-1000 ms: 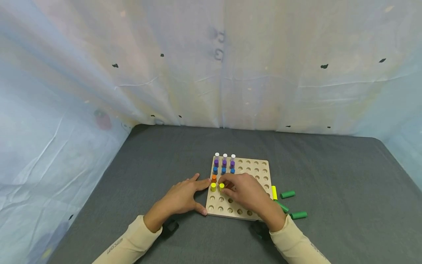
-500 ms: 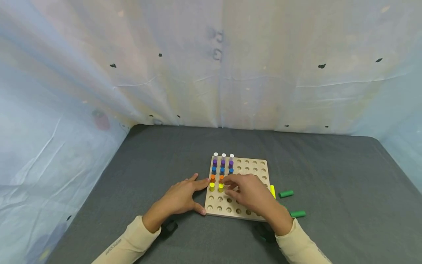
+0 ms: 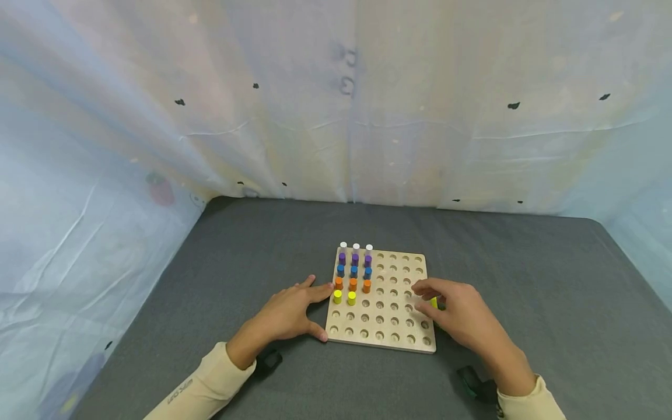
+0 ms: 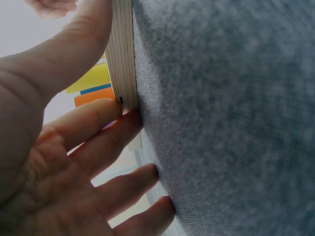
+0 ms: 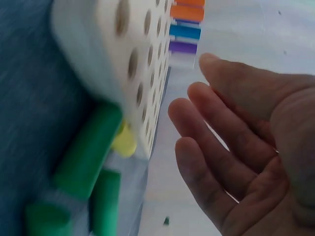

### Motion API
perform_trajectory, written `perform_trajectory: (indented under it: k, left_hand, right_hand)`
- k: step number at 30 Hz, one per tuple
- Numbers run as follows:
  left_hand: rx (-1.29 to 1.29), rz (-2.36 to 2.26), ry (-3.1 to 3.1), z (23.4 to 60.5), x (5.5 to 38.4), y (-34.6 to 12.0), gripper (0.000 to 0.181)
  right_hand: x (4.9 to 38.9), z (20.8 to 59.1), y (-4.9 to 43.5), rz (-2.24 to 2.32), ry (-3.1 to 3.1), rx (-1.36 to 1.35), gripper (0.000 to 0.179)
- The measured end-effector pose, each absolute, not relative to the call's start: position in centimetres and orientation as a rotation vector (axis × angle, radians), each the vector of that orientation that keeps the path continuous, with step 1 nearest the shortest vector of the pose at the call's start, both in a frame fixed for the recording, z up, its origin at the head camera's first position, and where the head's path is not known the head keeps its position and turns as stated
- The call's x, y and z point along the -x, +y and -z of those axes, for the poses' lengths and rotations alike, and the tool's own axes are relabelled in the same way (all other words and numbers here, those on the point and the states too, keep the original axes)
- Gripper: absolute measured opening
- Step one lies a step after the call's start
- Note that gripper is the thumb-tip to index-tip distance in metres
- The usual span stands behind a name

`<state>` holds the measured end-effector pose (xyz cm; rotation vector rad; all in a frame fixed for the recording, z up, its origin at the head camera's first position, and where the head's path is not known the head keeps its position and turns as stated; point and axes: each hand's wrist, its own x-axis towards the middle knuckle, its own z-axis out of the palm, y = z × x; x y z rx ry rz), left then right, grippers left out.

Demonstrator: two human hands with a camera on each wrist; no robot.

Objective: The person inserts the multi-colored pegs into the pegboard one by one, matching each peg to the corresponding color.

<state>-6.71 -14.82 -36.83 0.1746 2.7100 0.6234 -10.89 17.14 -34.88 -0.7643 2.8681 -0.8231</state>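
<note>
My left hand (image 3: 286,314) lies at the left side of the wooden peg board (image 3: 387,298), index finger and thumb touching its edge. In the left wrist view the fingers are spread, with lower fingertips on the cloth. Three white, three purple, three blue and three orange pegs (image 3: 366,286) stand in rows on the board's left part. Two yellow pegs (image 3: 352,298) stand in front of them. My right hand (image 3: 464,315), fingers loosely bent and holding nothing, hovers at the board's right edge. A loose yellow peg (image 3: 434,302) beside the board is partly hidden by it.
In the right wrist view, several loose green pegs (image 5: 88,152) lie on the grey cloth (image 3: 262,233) by the board's edge; the right hand hides them from the head camera. A pale curtain (image 3: 399,146) closes off the back and left side of the table.
My right hand let go of the third orange peg, now standing in its row, and moved right to the board's edge. The left hand stayed in place.
</note>
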Motion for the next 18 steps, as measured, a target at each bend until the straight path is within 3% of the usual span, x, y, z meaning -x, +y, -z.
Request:
perform_trajectory:
  k: [18]
  left_hand:
    - [-0.185, -0.649, 2.701, 36.4, 6.4, -14.9, 0.097]
  right_hand:
    - [12.2, 36.4, 19.9, 0.679, 2.843, 0.596, 0.039]
